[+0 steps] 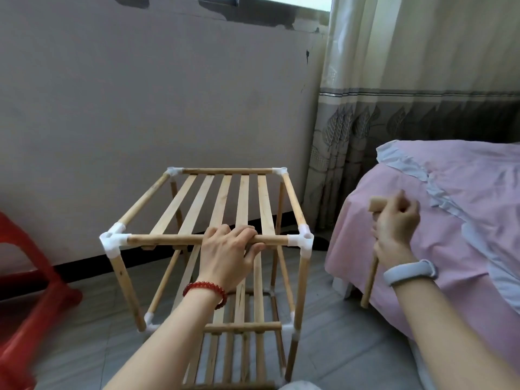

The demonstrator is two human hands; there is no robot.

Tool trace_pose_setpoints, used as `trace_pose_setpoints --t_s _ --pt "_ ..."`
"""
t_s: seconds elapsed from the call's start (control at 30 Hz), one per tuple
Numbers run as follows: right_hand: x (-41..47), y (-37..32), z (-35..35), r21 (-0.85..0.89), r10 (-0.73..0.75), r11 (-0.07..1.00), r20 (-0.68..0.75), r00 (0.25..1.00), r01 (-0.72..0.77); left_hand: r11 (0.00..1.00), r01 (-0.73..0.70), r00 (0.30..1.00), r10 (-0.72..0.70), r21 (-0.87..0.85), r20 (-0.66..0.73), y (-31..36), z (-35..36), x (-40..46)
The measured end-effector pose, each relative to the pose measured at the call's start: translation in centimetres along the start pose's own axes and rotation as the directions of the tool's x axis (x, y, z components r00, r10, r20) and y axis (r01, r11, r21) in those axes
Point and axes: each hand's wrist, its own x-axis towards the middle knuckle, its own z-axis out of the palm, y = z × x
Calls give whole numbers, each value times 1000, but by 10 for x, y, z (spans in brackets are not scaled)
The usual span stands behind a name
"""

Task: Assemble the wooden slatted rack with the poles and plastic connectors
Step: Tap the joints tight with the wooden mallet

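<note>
- The pale wooden slatted rack (219, 209) stands on the floor beside the bed (450, 220), white connectors (112, 240) at its corners.
- Left hand (228, 254) grips its front top pole (168, 239).
- Right hand (395, 229) holds a wooden mallet (375, 206).

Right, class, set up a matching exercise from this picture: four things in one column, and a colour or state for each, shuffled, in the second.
Things:
1. left hand
2. right hand
3. stool
4. corner connector

States:
A. white plastic
B. grips the rack's front top pole
C. red
D. holds a wooden mallet

Pairs: 1-B, 2-D, 3-C, 4-A
</note>
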Motion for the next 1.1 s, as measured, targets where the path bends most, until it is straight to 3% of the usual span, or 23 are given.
trace_pose_setpoints --t_s 0.07,0.13,0.2,0.27,0.33,0.4,0.43,0.47,0.53,0.57,0.77,0.87,0.97,1.03,1.1 --pt "-22 12 4 61 47 997 -82 996 -42 1000 13 1000 -13 -11 0 3 2 1" --pt "-63 36 17 -48 38 998 151 988 -30 999 42 999 -42 -21 12 6 4 3" --pt "-89 51 18 -187 -22 978 351 936 93 998 65 998 -64 -23 26 7 5 5" --pt "-63 57 7 -205 -91 968 245 965 143 998 59 997 -58 -25 60 7 6 6" --pt "-21 50 -10 -118 25 993 -27 999 -29 999 44 997 -42 -30 64 9 9 5" --pt "-1 47 -17 4 99 995 -229 968 -101 999 38 998 -37 -26 58 11 11 5" --pt "-11 45 -13 3 95 995 -188 978 -97 999 39 997 -37 -26 65 11 11 5" --pt "-29 45 -3 -63 74 995 -45 996 -77 999 46 996 -44 -21 74 9 11 5" --pt "-69 55 15 -185 118 980 276 954 -68 997 72 994 -72 0 86 4 10 7" --pt "-81 57 18 -201 109 979 350 930 -39 997 79 992 -80 9 97 2 9 8" --pt "-60 39 5 -122 -43 989 282 958 81 997 73 975 -79 37 206 9 8 10" --pt "-75 28 9 -96 -234 950 406 883 297 995 24 963 -48 93 267 -5 -3 5" --pt "-92 15 17 -36 -395 865 567 723 501 968 28 958 -97 251 269 -45 -28 0" --pt "-108 8 28 -2 -468 783 657 591 622 934 97 926 -211 343 313 -80 -48 -3" --pt "-124 2 40 -11 -467 712 739 486 702 883 201 831 -382 423 404 -118 -67 -6"
